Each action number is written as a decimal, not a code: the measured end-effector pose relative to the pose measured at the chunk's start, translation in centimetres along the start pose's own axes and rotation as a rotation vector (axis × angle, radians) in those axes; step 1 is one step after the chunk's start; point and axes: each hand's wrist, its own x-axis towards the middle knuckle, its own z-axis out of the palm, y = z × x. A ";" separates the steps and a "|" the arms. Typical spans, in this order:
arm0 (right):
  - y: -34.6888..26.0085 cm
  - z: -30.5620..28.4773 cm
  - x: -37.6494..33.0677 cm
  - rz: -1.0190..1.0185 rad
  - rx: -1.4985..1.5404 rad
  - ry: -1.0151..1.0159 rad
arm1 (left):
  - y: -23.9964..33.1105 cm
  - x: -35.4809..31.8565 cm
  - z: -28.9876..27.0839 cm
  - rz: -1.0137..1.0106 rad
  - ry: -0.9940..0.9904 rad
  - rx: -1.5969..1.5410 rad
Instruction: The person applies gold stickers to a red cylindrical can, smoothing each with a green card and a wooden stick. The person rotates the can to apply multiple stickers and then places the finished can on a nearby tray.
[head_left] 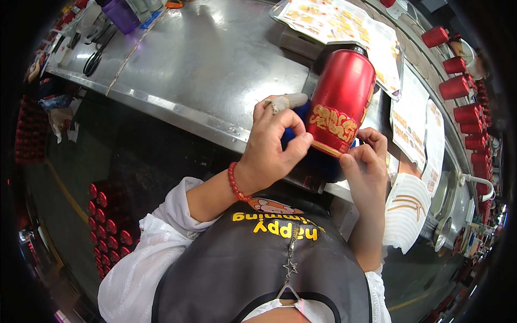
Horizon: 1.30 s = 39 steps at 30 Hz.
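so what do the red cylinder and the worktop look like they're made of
The red cylinder looks like metal or coated metal: a smooth, satin red skin with soft highlights and a raised-looking gold ornament band; plastic can't be ruled out. The worktop looks like brushed stainless steel: grey, with blurred reflections of light and a folded front edge. Both hands, left and right, pinch the cylinder's lower rim.

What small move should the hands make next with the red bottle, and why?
Probably press the gold label down along its lower edge. The left hand and right hand both pinch at the base of the red bottle, fingertips right at the label's bottom band, so smoothing that edge looks like the natural step.
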 end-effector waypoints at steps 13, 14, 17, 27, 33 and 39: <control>0.3 0.0 0.1 -0.026 0.030 -0.026 | -1.6 -4.1 -0.2 0.274 0.076 0.247; 0.3 0.0 0.1 -0.021 0.034 -0.024 | -1.9 -4.2 -0.5 0.313 0.068 0.279; 0.4 -0.2 0.0 -0.022 0.039 -0.029 | -2.0 -4.2 -1.0 0.478 0.076 0.420; 0.1 -2.7 0.0 0.156 0.329 -0.235 | -1.7 -0.7 -1.3 0.800 -0.005 0.424; 1.0 -4.4 -0.6 0.058 0.331 -0.300 | -1.1 1.1 -0.9 0.909 -0.104 0.354; 3.7 -4.8 -1.3 0.064 0.276 -0.299 | -0.9 2.1 -1.0 1.029 -0.162 0.410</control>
